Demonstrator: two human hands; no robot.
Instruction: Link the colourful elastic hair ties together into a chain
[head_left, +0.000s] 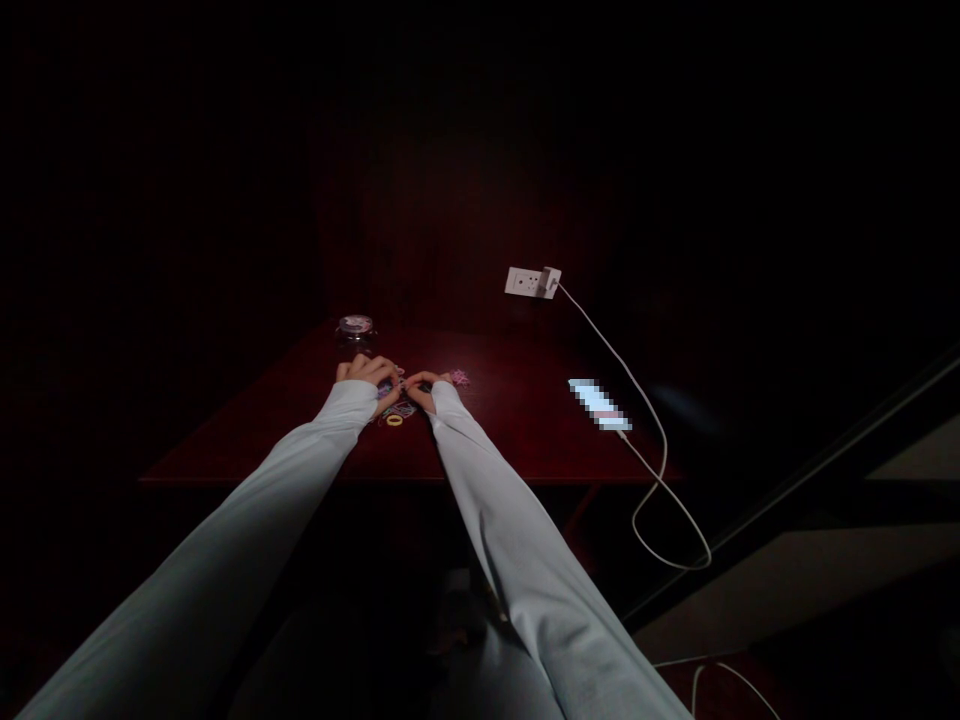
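Observation:
Both hands meet over a small pile of colourful bands (405, 408) on the dark red table (517, 440). My left hand (369, 372) curves over the pile's left side, its thumb and fingers brought together near the middle. Facing it, my right hand (426, 387) is pinched at the fingertips, close to the left fingertips. What either pinch holds is too small and dark to make out. A yellow ring (394, 421) lies at the front of the pile. Just beyond my right hand sits a pink cluster (459, 377).
Behind my left hand stands a clear jar with a patterned lid (355, 325). At the right lies a lit phone (600, 405), its white cable (621, 358) running to a charger in the wall socket (532, 283) and looping past the table's edge.

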